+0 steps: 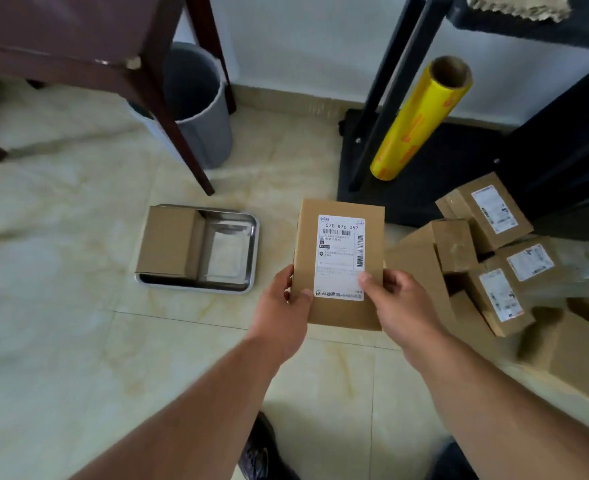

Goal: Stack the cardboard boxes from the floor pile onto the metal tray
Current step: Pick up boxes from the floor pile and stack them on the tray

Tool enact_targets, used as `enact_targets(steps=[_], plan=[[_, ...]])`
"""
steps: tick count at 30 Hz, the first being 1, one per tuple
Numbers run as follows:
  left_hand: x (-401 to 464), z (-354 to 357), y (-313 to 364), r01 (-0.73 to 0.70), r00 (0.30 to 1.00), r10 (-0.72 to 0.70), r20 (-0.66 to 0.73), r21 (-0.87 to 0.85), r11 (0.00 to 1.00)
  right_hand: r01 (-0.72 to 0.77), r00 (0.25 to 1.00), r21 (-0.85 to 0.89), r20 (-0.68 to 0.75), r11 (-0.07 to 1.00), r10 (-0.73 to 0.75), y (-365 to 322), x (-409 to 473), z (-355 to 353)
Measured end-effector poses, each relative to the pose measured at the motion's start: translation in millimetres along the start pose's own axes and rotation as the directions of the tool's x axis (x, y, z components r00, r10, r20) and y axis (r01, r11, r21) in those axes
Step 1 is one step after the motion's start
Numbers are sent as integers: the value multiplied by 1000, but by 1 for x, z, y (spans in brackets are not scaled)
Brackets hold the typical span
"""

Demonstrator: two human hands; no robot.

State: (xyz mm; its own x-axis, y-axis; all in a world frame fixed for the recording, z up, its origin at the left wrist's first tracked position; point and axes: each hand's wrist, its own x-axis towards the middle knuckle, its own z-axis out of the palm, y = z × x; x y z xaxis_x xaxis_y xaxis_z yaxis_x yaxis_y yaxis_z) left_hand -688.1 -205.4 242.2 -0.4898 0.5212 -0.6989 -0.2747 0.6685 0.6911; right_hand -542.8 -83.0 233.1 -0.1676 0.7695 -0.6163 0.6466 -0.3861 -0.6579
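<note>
I hold a flat cardboard box (334, 313) with a white shipping label above the floor, between the tray and the pile. My left hand (284, 306) grips its lower left edge, thumb on top. My right hand (402, 306) grips its lower right edge, thumb on the label. The metal tray (241, 251) lies on the tiled floor to the left, with one plain cardboard box (168, 245) filling its left half. The pile of cardboard boxes (504, 282), several with labels, lies on the floor at the right.
A dark wooden table leg (178, 133) and a grey bin (199, 109) stand behind the tray. A black rack base (424, 181) holds a yellow roll of film (418, 123) behind the pile. My shoes (262, 452) show at the bottom.
</note>
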Motion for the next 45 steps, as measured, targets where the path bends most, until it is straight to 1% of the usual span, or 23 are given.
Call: enact_targets(steps=[5,10,15,22,27,29,32,34,37,41,45], plan=[[13,-38,-9,12,999,-12,-29,7,1000,-4,998,-9,63,1000,4,-14,2,43],[28,-58,-20,36,996,-35,-81,6,999,-20,993,-34,112,999,23,-14,12,75],[39,-65,-18,57,987,-47,-156,58,997,-10,985,-58,170,998,20,-21,26,87],[66,-68,-14,82,978,-71,-197,46,996,-16,979,-85,202,996,33,-31,50,101],[91,-80,-33,71,976,-53,-211,79,994,-13,976,-110,213,994,37,-25,63,125],[102,-88,-46,73,972,-43,-231,121,990,-14,976,-123,214,992,40,-20,69,141],[125,-104,-68,47,967,18,-256,247,968,-5,978,-149,204,989,35,-12,78,168],[146,-118,-81,54,968,29,-248,319,946,-4,980,-157,195,988,34,-4,87,192],[175,-137,-97,41,971,49,-232,370,928,-13,980,-169,191,986,46,3,99,226],[212,-163,-114,28,974,60,-218,380,925,12,986,-194,168,981,22,8,118,270],[246,-183,-126,30,987,33,-155,387,921,28,987,-233,160,972,10,17,141,307]])
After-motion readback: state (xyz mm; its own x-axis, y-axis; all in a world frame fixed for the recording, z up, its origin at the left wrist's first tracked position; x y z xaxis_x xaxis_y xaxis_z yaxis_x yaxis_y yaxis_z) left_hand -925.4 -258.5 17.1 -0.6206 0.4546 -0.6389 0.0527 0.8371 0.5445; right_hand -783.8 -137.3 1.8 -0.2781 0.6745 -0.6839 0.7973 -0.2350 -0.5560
